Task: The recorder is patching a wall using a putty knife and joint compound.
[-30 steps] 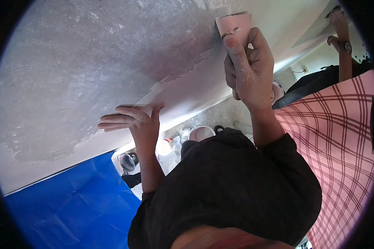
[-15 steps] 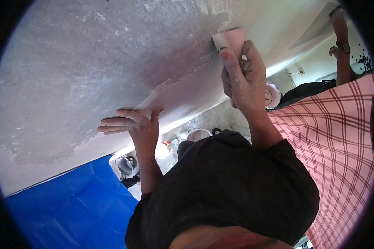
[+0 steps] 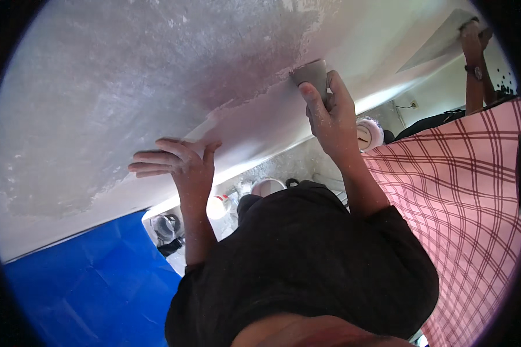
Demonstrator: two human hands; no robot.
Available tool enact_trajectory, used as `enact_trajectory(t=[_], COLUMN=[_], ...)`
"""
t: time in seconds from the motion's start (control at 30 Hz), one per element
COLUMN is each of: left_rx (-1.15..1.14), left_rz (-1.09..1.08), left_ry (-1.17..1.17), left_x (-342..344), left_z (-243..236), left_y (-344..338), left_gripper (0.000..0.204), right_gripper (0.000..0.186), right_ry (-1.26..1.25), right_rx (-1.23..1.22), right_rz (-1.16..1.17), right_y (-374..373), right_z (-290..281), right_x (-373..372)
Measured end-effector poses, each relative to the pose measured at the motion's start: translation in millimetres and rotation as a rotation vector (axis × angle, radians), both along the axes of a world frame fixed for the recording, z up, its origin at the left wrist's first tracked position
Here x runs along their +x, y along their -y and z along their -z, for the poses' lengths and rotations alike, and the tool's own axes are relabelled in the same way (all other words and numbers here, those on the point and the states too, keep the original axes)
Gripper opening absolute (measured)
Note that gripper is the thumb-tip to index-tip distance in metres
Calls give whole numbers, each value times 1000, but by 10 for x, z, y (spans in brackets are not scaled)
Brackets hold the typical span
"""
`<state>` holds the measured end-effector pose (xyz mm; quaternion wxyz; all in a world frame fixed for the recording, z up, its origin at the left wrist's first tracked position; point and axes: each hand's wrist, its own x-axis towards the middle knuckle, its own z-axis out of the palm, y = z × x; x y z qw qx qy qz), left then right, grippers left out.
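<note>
Two hands are up against the grey plastered surface (image 3: 127, 87) that fills the upper part of the view. The right hand (image 3: 333, 118) is closed around a small sanding block (image 3: 311, 74), thumb along one side and the fingers wrapped over its back, and presses the block's face flat to the plaster. The block sits right at the boundary where the rough, mottled grey patch meets the smoother pale band running diagonally from the lower left edge of the surface toward its upper right corner. The left hand (image 3: 176, 165) holds nothing: it lies spread and flat, fingers pointing toward the left edge of the surface, palm resting on the plaster near that same pale band.

So the block lies up and to the right of the left hand, well apart from it, and only the right hand has it. The block's long axis, as far as the fisheye allows a reading, runs roughly along the line of the right forearm, pointing up the surface; the rough grey area spreads from it to the left, toward the open left hand.

Beyond the hands, another person's arm (image 3: 474, 69) with a wristwatch reaches to a flat trowel (image 3: 431, 49) at the upper right corner of the surface. A pink checked cloth (image 3: 463, 220) hangs at the right, a blue sheet (image 3: 87, 295) covers the lower left, and a white bucket (image 3: 266, 186) stands below between the forearms.
</note>
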<state>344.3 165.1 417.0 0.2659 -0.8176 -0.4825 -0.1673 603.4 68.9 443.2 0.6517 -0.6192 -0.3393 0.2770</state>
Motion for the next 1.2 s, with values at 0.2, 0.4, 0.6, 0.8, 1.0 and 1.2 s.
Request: enact_trajectory(t=[0.2, 0.4, 0.6, 0.8, 1.0, 1.2], left_rx=[15, 12, -15, 57, 34, -8], left_rz=[13, 52, 30, 64, 102, 127], left_ry=[2, 37, 9, 43, 140, 140], left_x=[-27, -62, -88, -45, -281, -781], left_z=[-4, 10, 32, 38, 229, 376], left_y=[-53, -11, -30, -87, -125, -24], left_gripper=[131, 123, 135, 117, 97, 90], right_gripper=[31, 31, 32, 33, 40, 43], right_ry=[-86, -115, -146, 71, -134, -213], right_rx=[45, 20, 33, 265, 11, 31], right_rz=[1, -3, -22, 62, -55, -83], right_y=[12, 42, 7, -179, -46, -63], right_z=[96, 73, 74, -285, -120, -76], right_x=[-55, -131, -162, -200, -212, -275])
